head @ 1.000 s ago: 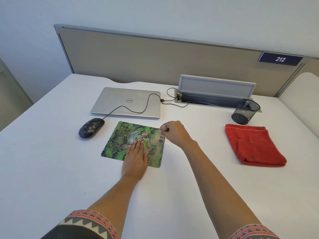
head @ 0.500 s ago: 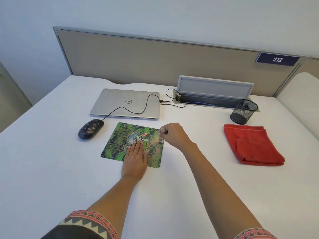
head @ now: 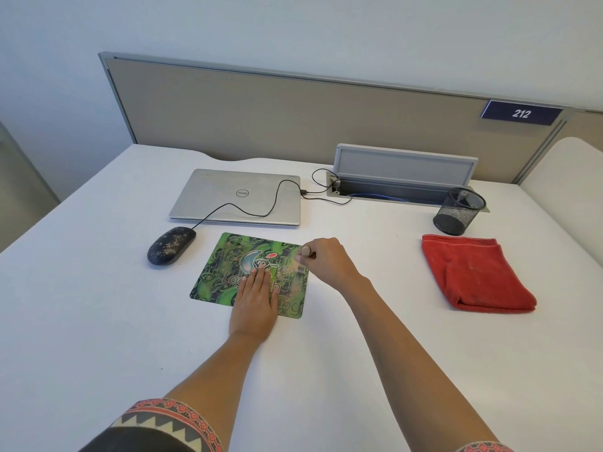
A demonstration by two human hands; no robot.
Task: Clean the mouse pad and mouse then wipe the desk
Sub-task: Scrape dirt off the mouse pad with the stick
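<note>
Pressing pad down with flat, straight-fingered left hand. Pinching small tool in curled right hand at pad's right edge, likely scrubbing. Leaving speckled mouse, just left of pad, cloth, well right, and desk wiping for later.

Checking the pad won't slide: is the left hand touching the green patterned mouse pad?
Touching. The head view shows the left hand lying flat, fingers straight, on the green patterned mouse pad, covering its near edge.
</note>
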